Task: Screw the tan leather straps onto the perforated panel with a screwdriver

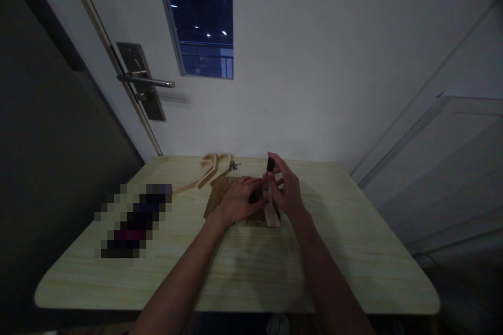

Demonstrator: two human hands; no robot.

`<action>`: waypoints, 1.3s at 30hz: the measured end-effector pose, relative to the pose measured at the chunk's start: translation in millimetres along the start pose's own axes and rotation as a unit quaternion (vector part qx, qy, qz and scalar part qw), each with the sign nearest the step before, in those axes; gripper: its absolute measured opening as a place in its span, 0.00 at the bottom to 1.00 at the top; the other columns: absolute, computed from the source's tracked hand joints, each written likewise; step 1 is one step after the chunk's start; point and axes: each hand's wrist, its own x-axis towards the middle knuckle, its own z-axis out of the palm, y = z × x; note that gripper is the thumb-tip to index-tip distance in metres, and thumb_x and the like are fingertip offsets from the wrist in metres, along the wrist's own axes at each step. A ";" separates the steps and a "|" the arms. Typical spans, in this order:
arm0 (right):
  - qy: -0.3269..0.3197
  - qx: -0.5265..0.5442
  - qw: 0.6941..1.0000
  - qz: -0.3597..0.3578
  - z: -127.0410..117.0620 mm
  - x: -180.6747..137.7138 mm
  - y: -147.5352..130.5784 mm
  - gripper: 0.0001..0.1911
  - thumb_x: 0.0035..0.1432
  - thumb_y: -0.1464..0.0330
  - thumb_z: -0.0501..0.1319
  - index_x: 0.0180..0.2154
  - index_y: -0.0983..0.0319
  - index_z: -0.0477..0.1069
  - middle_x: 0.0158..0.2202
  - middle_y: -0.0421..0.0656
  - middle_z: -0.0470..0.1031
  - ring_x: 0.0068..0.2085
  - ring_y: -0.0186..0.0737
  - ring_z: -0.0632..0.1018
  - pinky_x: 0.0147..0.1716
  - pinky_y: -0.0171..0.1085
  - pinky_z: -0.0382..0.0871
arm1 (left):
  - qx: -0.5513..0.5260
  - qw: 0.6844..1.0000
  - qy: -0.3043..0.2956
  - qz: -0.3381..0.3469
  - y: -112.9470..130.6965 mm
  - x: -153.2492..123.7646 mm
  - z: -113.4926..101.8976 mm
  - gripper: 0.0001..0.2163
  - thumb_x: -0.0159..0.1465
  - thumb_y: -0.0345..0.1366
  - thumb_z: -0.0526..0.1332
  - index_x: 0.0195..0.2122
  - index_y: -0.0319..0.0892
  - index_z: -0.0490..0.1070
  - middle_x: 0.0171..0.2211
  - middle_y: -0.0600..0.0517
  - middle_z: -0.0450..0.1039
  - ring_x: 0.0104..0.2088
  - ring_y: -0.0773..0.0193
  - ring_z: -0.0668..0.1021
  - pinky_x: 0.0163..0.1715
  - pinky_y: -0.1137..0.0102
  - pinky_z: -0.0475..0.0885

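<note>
A brown board (215,200) with a row of small holes and a scalloped edge lies on the table. Across its right side runs a pale wooden piece (272,216), partly covered by my hands. My left hand (239,200) rests over the board, its fingers and thumb reaching to the wooden piece and holding it. In my right hand (286,188) is a black-handled screwdriver (271,163), held upright above the wooden piece between fingers and thumb. The screwdriver's tip is hidden by the fingers and dim light.
Bent pale wooden pieces (212,170) lie behind the board, beside a small heap of screws (234,166). A pixelated dark item (137,222) is on the left of the table (251,272). A white door with a metal handle (147,81) stands behind the table.
</note>
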 end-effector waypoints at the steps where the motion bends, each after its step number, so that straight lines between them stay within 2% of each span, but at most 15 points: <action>1: 0.007 0.005 1.000 -0.002 -0.5 -0.5 -0.6 0.22 0.66 0.63 0.52 0.61 0.55 0.61 0.55 0.48 0.73 0.41 0.37 0.78 0.25 0.30 0.74 | -0.001 1.000 0.001 0.000 -0.1 0.0 0.1 0.19 0.62 0.38 0.63 0.54 0.43 0.70 0.51 0.47 0.75 0.52 0.54 0.73 0.55 0.57 0.69; 4: 0.006 0.047 0.999 0.008 -1.6 -1.3 -1.9 0.22 0.66 0.63 0.53 0.60 0.55 0.61 0.56 0.49 0.73 0.46 0.40 0.79 0.25 0.30 0.76 | -0.005 1.000 0.005 0.002 -0.6 -0.2 0.5 0.20 0.62 0.38 0.63 0.55 0.44 0.69 0.52 0.48 0.75 0.52 0.54 0.73 0.55 0.58 0.69; 8: -0.021 0.086 0.996 0.025 -2.5 -0.8 -1.6 0.23 0.67 0.61 0.53 0.61 0.56 0.61 0.51 0.49 0.76 0.44 0.40 0.81 0.22 0.28 0.75 | -0.004 1.000 0.008 0.006 -1.4 -0.6 1.5 0.20 0.62 0.38 0.63 0.55 0.44 0.69 0.51 0.48 0.75 0.52 0.55 0.73 0.55 0.58 0.68; 15: -0.030 0.059 0.997 0.026 -4.2 2.1 0.4 0.24 0.67 0.61 0.53 0.63 0.52 0.60 0.56 0.47 0.74 0.40 0.36 0.79 0.26 0.30 0.77 | -0.002 1.000 0.000 -0.008 1.9 -0.8 -0.9 0.20 0.62 0.39 0.62 0.55 0.45 0.69 0.52 0.47 0.74 0.52 0.54 0.73 0.54 0.57 0.69; 22: -0.035 0.042 0.998 0.010 -2.3 2.0 3.4 0.26 0.67 0.61 0.53 0.64 0.51 0.57 0.59 0.46 0.71 0.42 0.38 0.77 0.27 0.31 0.77 | 0.002 1.000 0.002 -0.001 0.2 0.0 0.5 0.20 0.61 0.38 0.62 0.55 0.44 0.69 0.52 0.47 0.75 0.52 0.53 0.74 0.54 0.56 0.68; 25: -0.034 0.040 0.999 0.012 -1.6 1.9 4.4 0.26 0.67 0.61 0.53 0.65 0.52 0.56 0.58 0.47 0.72 0.39 0.36 0.78 0.27 0.32 0.77 | -0.005 1.000 0.002 0.001 0.5 -0.1 0.2 0.19 0.62 0.39 0.62 0.54 0.45 0.70 0.52 0.48 0.75 0.52 0.54 0.73 0.55 0.56 0.68; 34: -0.019 0.025 0.999 0.008 -3.4 4.8 1.0 0.24 0.65 0.62 0.55 0.61 0.54 0.61 0.53 0.47 0.74 0.38 0.37 0.77 0.24 0.31 0.74 | -0.005 1.000 -0.012 0.001 2.0 0.8 -2.3 0.20 0.61 0.38 0.63 0.55 0.43 0.70 0.51 0.47 0.75 0.52 0.53 0.73 0.55 0.57 0.67; 39: -0.026 -0.018 0.999 -0.014 -2.1 7.6 4.6 0.24 0.65 0.59 0.56 0.61 0.51 0.62 0.55 0.46 0.73 0.41 0.40 0.77 0.30 0.36 0.76 | -0.003 1.000 -0.014 -0.009 2.1 0.6 -2.3 0.20 0.61 0.37 0.63 0.55 0.44 0.69 0.51 0.47 0.75 0.53 0.53 0.72 0.55 0.56 0.67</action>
